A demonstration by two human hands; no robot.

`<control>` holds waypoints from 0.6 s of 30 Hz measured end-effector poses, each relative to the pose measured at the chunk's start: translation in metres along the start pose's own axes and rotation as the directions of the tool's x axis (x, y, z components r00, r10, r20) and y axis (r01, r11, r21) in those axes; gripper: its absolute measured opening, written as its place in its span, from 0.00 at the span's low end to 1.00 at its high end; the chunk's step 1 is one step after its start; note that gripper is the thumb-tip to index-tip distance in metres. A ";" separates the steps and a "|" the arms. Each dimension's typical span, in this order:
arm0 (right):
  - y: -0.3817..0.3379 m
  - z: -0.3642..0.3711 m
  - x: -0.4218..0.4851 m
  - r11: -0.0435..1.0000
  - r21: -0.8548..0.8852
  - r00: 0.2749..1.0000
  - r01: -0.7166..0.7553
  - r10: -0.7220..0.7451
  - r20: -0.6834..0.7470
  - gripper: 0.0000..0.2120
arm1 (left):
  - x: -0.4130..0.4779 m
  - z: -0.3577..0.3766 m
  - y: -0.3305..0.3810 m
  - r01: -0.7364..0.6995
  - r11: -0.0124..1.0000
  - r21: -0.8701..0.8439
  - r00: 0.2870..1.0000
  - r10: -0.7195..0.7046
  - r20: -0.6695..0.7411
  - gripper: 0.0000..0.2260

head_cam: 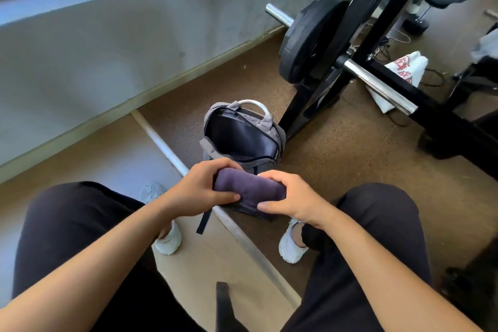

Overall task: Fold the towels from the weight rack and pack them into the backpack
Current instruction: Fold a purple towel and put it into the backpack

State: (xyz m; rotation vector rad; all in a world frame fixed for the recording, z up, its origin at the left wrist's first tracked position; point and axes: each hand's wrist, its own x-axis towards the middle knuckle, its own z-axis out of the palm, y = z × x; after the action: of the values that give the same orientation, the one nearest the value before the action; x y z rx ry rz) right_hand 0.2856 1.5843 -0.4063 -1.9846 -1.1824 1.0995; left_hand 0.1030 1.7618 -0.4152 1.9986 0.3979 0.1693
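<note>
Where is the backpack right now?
The backpack stands open on the floor at the middle of the head view, just beyond the purple towel held in both hands, beside the foot of the black weight rack.

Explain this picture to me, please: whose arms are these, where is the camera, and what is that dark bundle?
No machine here. A person wears a camera on the head, looking down at their own arms and knees. The left hand and right hand together grip a folded purple towel. Just beyond it a grey backpack stands unzipped on the floor, mouth open. Behind that is a black weight rack carrying a barbell. A white towel with red print hangs beyond the bar.
</note>
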 end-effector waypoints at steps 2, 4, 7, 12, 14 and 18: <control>-0.004 0.003 0.011 0.993 -0.119 1.000 0.007 -0.004 0.026 0.20 | 0.013 -0.006 -0.001 -0.048 0.996 0.072 0.998 0.045 0.038 0.19; -0.008 0.001 0.024 0.977 -0.213 1.000 0.013 -0.008 0.020 0.18 | 0.027 -0.011 -0.005 -0.073 0.994 0.085 0.996 0.068 0.062 0.19; -0.012 -0.010 0.051 0.949 -0.311 0.998 0.056 -0.059 0.001 0.17 | 0.053 -0.022 -0.017 -0.090 0.990 0.104 0.996 0.087 0.030 0.19; -0.006 -0.039 0.118 0.912 -0.406 0.994 0.056 -0.089 -0.064 0.16 | 0.113 -0.045 -0.050 -0.012 0.988 0.155 0.997 0.024 -0.078 0.21; 0.001 -0.047 0.147 0.888 -0.458 0.992 0.043 -0.094 -0.089 0.17 | 0.134 -0.048 -0.064 0.009 0.978 0.210 0.994 0.014 -0.111 0.21; 0.033 -0.043 0.199 0.854 -0.519 0.994 0.026 -0.079 -0.080 0.17 | 0.164 -0.042 -0.102 0.126 0.921 0.368 0.991 -0.100 -0.088 0.22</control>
State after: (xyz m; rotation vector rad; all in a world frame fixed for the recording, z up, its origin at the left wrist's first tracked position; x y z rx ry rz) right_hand 0.3903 1.7447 -0.4816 -2.3509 -1.5936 0.6835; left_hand 0.2234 1.8959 -0.4971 2.3404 0.6255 0.0922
